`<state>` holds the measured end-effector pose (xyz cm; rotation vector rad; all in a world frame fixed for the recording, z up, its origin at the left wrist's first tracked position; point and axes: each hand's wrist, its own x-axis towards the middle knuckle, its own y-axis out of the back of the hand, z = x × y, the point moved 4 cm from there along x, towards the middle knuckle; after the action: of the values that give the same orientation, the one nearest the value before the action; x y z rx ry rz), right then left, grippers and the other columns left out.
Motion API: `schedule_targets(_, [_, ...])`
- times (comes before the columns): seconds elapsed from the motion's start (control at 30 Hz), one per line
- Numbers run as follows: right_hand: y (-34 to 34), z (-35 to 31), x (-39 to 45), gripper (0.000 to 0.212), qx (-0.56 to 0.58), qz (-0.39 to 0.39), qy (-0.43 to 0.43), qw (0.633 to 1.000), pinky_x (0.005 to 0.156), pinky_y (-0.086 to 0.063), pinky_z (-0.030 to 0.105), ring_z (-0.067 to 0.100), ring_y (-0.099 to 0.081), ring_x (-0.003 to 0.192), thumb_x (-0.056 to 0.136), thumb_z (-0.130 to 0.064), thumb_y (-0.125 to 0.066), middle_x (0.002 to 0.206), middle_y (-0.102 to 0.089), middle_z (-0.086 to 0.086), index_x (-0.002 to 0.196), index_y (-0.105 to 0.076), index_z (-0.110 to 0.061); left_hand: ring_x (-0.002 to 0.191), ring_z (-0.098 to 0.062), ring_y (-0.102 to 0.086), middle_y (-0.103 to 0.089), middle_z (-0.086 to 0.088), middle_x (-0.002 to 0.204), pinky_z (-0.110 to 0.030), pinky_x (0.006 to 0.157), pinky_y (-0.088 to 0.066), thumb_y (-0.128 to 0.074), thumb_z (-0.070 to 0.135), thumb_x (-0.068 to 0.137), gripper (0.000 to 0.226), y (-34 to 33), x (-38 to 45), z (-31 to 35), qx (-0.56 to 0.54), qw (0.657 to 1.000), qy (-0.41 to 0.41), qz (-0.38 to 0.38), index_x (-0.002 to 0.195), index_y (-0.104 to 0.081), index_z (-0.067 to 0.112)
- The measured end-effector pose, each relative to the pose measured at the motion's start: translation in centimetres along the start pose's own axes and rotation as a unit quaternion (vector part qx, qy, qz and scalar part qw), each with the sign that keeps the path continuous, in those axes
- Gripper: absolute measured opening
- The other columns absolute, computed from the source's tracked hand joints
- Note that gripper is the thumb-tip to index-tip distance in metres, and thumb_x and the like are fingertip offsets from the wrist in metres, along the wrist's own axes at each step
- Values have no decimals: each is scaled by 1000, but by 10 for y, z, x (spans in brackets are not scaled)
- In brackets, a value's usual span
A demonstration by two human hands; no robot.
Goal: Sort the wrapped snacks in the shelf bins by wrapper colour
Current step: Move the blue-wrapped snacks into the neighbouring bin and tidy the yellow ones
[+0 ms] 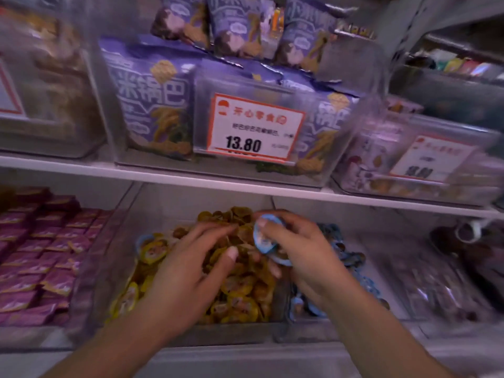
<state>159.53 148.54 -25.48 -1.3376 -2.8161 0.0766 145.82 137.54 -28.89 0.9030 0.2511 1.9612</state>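
1. Two bare forearms reach up from the bottom edge into the lower shelf.
2. The left hand [191,268] lies spread, fingers straight, on the heap of yellow-wrapped snacks [240,298] in the middle clear bin [218,334]; too many to count.
3. The right hand [297,249] pinches blue-wrapped snacks [263,237], at least two, over the yellow heap's right edge.
4. One more blue piece [144,240] lies among the yellow at the heap's left side.
5. The bin just to the right holds loose blue-wrapped pieces [351,257], blurred, number unclear.
6. To the left lie rows of magenta packets [41,255].
7. On the upper shelf, one bin holds purple bags [152,105]; three stand at its back, two show at its front.
8. Two full price cards show: one [256,126] reads 13.80, one [431,156] is blurred.
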Motion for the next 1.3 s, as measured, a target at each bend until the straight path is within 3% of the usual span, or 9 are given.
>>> schedule_targets(0.1, [62,2,13,18,-66,106,1,992,37,-39,22,26,-62,48,92,-14,-60,66,-65,15,80,-74,-13,121,-2,-53,-55,20,127,-31,103,-44,-43,51,93,41,-12,-1,-5,69,996,4,-62,126,-61,36])
schedule_targets(0.27, [151,41,53,27,24,244,-73,967,60,-40,29,25,-61,73,99,-13,-50,101,-68,14,121,-63,-7,128,-5,-47,-46,24,140,-36,108,-40,-33,63,90,52,-29,-3,-13,160,973,16,-167,135,-52,44])
schedule_targets(0.37, [183,45,65,28,-7,281,-49,958,69,-43,28,26,-61,103,97,-10,-49,124,-64,18,122,-62,-11,127,-4,-49,-48,25,139,-38,108,-40,-33,63,90,52,-27,-1,-14,160,973,21,-167,133,-55,43])
schedule_targets(0.53, [176,35,51,19,-91,309,8,947,79,-57,27,25,-67,104,94,-2,-53,92,-71,5,96,-70,-11,107,-16,-64,-63,15,122,-42,95,-48,-43,46,91,38,-7,0,-1,229,967,-31,-107,116,-69,33])
schedule_targets(0.77, [27,-4,19,24,-345,74,212,911,80,-48,9,-5,-66,88,85,-19,-53,91,-73,-20,93,-70,-34,103,-27,-65,-68,4,114,-44,90,-46,-45,38,87,34,91,-9,-22,317,948,1,4,105,-71,25])
schedule_targets(0.93, [-108,22,53,42,-536,-166,185,807,100,-47,33,20,-60,116,90,-34,-58,128,-62,3,132,-58,-25,121,-17,-56,-55,4,135,-34,102,-44,-43,52,90,47,131,-38,-58,259,963,71,1,121,-66,27])
schedule_targets(1.03, [-157,55,82,40,-603,-244,120,750,96,-49,37,29,-59,116,91,-38,-59,128,-61,11,128,-60,-21,124,-7,-51,-51,12,136,-18,103,-37,-43,56,92,46,132,-45,-64,224,972,62,-13,127,-60,31])
schedule_targets(1.13, [-168,77,93,27,-616,-279,103,729,94,-49,33,27,-61,112,95,-35,-56,122,-66,9,114,-66,-19,122,-6,-52,-51,14,134,-22,101,-42,-43,54,92,45,133,-42,-63,216,975,54,-12,129,-56,33])
schedule_targets(1.3, [-129,60,103,21,-590,-232,91,768,88,-47,25,16,-63,107,89,-37,-68,113,-70,-4,107,-71,-26,116,-8,-55,-52,13,130,-30,98,-47,-45,46,92,38,137,-36,-58,192,980,56,9,124,-61,30])
